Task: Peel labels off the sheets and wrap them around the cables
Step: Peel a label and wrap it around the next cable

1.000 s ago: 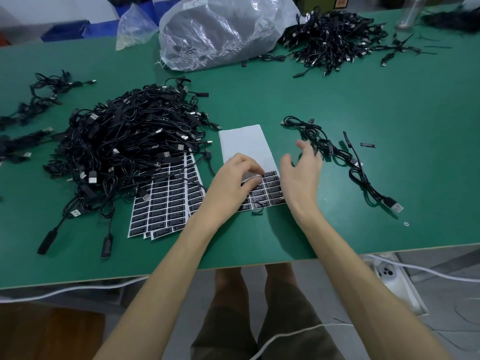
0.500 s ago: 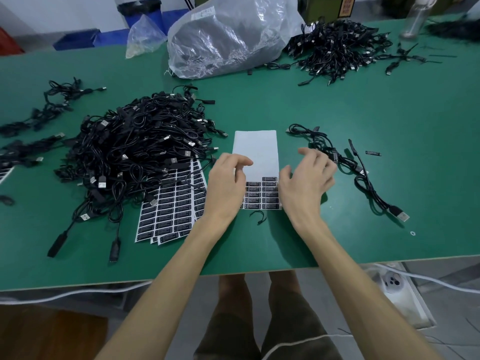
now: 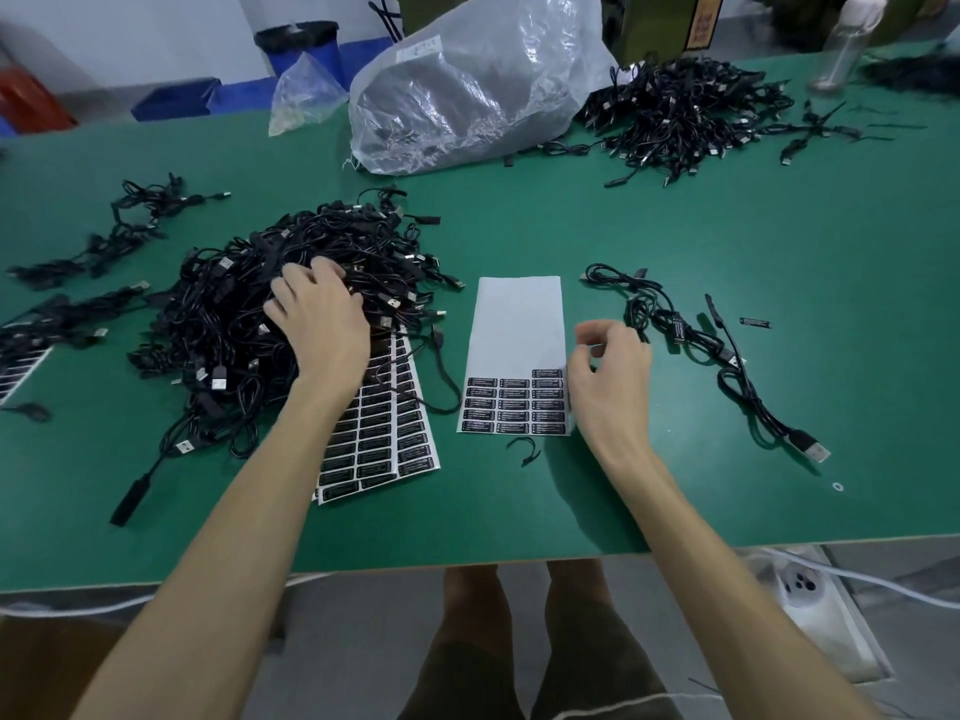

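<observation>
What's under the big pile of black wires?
Sheets of black labels poke out from under the cable pile at its near edge, on the green table. How far they reach underneath, and anything else below, is covered by the cables.

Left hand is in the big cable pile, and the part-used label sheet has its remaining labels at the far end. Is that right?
No: the head view shows the remaining labels at the near end of the part-used label sheet, not the far end. The left hand is in the big cable pile.
</observation>
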Demonstrator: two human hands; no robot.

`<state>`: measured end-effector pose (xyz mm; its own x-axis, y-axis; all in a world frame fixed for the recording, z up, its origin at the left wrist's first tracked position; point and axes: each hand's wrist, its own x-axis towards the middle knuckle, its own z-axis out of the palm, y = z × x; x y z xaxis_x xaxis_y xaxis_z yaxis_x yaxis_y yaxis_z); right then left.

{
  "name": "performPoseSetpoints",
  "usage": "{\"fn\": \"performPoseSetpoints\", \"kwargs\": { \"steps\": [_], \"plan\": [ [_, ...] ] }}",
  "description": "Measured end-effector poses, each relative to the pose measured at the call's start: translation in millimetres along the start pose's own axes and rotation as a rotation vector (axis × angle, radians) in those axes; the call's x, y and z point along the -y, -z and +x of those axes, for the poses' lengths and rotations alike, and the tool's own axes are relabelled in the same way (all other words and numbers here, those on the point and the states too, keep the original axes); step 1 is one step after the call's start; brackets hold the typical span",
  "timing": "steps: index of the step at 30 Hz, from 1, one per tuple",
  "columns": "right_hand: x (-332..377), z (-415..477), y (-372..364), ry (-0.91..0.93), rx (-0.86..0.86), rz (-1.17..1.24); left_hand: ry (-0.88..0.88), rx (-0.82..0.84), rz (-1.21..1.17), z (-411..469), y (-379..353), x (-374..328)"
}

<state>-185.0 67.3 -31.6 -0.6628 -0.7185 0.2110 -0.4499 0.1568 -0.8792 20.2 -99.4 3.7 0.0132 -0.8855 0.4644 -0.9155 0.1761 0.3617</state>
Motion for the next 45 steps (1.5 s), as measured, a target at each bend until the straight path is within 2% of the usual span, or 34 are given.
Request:
{"fn": "performPoseSetpoints", "kwargs": {
  "steps": [4, 8, 10, 12, 14, 17, 21, 24, 27, 30, 33, 35, 38, 41, 45],
  "plan": [
    [2, 0, 1, -0.003, -0.006, 0.016, -0.097, -0.021, -0.148, -8, -3, 11],
    [3, -1, 0, -0.004, 0.011, 0.060, -0.272, -0.039, -0.380, -34, 9, -9],
    [3, -1, -1, 0.000, 0.009, 0.102, -0.406, -0.051, -0.478, -53, 18, -30],
    [6, -2, -2, 0.002, 0.030, 0.180, -0.621, -0.038, -0.526, -77, 24, -52],
    [10, -2, -1, 0.012, 0.097, 0.283, -0.816, 0.040, -0.552, -103, 24, -74],
    [12, -4, 7, 0.043, 0.209, 0.424, -0.900, 0.123, -0.633, -132, 17, -92],
    [10, 1, 12, -0.146, 0.215, 0.649, -0.810, 0.204, -0.753, -140, 8, -87],
    [8, 2, 10, -0.187, 0.231, 0.696, -0.692, 0.338, -0.837, -138, 8, -77],
    [7, 1, 9, -0.127, 0.219, 0.642, -0.332, 0.426, -0.992, -130, 10, -72],
    [7, 2, 7, -0.135, 0.203, 0.661, 0.137, 0.465, -1.129, -110, 8, -69],
    [5, 3, 7, -0.167, 0.161, 0.676, 0.566, 0.679, -1.495, -88, 8, -61],
    [4, 3, 7, -0.174, 0.150, 0.681, 0.706, 0.713, -1.723, -77, 8, -55],
    [3, 4, 5, -0.164, 0.132, 0.679, 0.775, 0.601, -1.836, -69, 4, -52],
    [5, 2, 5, -0.149, 0.053, 0.620, 0.640, 0.519, -1.724, -71, -1, -50],
    [4, -2, 7, -0.023, -0.182, 0.334, 0.391, 0.484, -1.465, -85, -3, -47]
  ]
}}
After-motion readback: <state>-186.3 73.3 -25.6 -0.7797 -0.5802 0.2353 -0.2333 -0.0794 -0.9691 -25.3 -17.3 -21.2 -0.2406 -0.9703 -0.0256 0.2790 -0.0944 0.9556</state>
